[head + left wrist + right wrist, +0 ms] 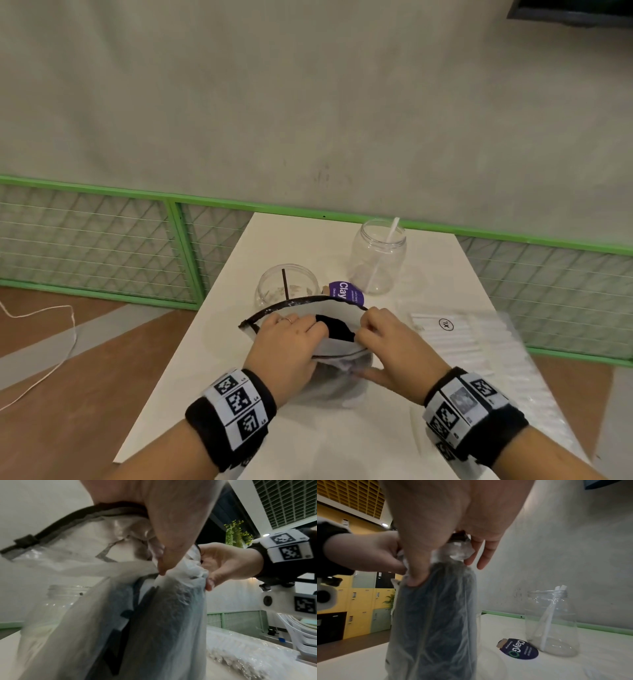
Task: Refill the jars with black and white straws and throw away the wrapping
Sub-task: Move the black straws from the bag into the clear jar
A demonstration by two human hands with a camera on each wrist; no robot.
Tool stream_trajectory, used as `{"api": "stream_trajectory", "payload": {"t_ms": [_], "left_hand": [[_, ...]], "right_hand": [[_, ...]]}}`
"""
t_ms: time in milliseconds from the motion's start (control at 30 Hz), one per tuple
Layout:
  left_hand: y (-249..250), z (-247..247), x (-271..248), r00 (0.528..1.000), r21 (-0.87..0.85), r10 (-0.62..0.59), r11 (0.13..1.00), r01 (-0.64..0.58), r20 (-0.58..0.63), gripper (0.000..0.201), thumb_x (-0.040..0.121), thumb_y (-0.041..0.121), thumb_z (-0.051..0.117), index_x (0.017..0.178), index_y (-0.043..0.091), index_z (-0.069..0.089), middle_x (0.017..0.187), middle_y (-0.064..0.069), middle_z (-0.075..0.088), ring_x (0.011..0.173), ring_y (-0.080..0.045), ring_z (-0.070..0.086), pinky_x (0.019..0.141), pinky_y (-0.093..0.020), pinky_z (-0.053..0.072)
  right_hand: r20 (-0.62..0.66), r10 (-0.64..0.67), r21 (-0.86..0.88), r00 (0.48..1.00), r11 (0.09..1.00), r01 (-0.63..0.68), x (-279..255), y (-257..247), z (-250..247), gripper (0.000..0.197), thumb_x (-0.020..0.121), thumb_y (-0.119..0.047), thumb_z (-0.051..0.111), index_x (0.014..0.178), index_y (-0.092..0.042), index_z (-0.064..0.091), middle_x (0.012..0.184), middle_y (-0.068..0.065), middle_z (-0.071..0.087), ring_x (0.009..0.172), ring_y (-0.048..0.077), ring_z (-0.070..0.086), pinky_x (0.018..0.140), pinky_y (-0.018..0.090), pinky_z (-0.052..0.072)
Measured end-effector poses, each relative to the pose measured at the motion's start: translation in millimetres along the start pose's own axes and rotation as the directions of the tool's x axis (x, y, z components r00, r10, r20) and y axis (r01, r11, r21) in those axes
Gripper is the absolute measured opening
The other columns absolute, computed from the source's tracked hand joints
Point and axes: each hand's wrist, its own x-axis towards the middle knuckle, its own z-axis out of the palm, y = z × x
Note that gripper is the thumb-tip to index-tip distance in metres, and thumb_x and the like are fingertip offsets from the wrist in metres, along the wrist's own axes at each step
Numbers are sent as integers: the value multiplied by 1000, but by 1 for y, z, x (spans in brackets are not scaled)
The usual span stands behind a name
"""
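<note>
A clear plastic pack of black straws (337, 346) stands upright on the white table (239, 428). My left hand (291, 337) and right hand (380, 334) both pinch its crumpled top wrapping (181, 573), the opening stretched between them. The black straws (436, 615) fill the bag below my fingers. Behind the pack stands a low clear jar (287, 284) holding one black straw (285, 284). A taller clear jar (378, 258) with a white straw (383, 253) stands further right.
A wrapped pack of white straws (462, 339) lies flat at the table's right edge. A purple round sticker (346, 293) sits between the jars. A green mesh railing (102, 246) runs behind the table, with a white cord on the floor at the left.
</note>
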Motion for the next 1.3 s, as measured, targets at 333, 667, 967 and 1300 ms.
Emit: {"api": "stream_trajectory", "payload": {"t_ms": [333,667,967,1300], "left_hand": [[-2,18,-5,991,-52,-50,998,44,-121,22,65,35,50,82,28,39,69,10,55,62,-16,56,62,-29,29],[-28,41,-39,965,-22,102,994,-111,-240,16,68,14,50,81,24,52,75,5,55,73,-18,46,69,-29,30],[-27,29,-46,950,-41,65,996,-81,-305,19,69,3,47,72,19,57,69,1,52,65,-20,43,61,-28,26],[-28,31,-72,965,-49,40,997,-54,-258,26,67,-2,55,81,19,64,82,2,54,75,-18,43,66,-27,30]], "right_hand": [[-249,155,244,956,965,-93,15,1,33,43,59,-2,67,73,-26,34,68,0,48,68,10,35,59,17,25],[-238,75,35,968,997,-69,-12,2,48,15,73,-9,45,77,-23,40,73,-4,50,73,14,39,55,25,35],[-252,19,92,968,996,4,10,-4,23,15,73,-10,47,75,-23,38,74,-4,46,73,14,37,59,20,30],[-19,90,192,996,978,-84,-36,-3,29,36,94,-48,48,80,-17,62,89,-8,52,88,12,45,78,21,39]]}}
